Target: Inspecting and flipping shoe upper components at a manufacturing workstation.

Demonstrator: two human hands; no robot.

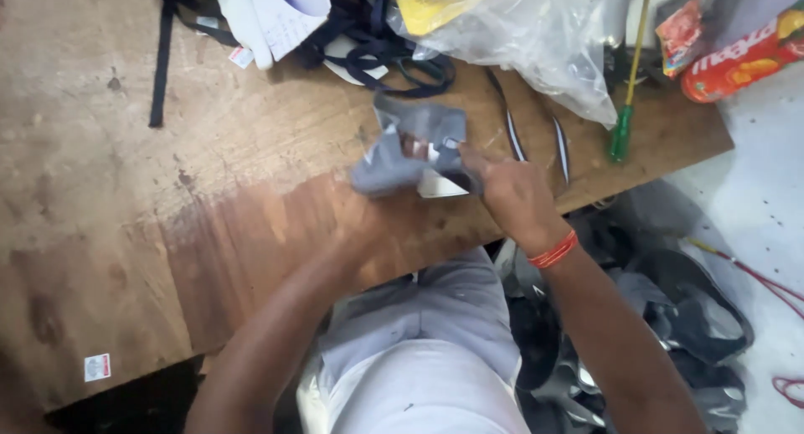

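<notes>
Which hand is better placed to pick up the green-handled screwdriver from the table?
Probably the right hand: it is on the same side as the green-handled screwdriver. The blurred left hand lies beyond the grey fabric piece that both hands hold.

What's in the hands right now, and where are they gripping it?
Both hands hold a crumpled grey fabric piece: right hand at its right edge, left hand blurred, beneath its left side.

Above the worn, matt, stained wooden table, the right hand grips a crumpled piece of soft grey cloth, while at the table's far edge lie a glossy clear plastic bag, dark woven straps and a screwdriver with a shiny green plastic handle.
</notes>
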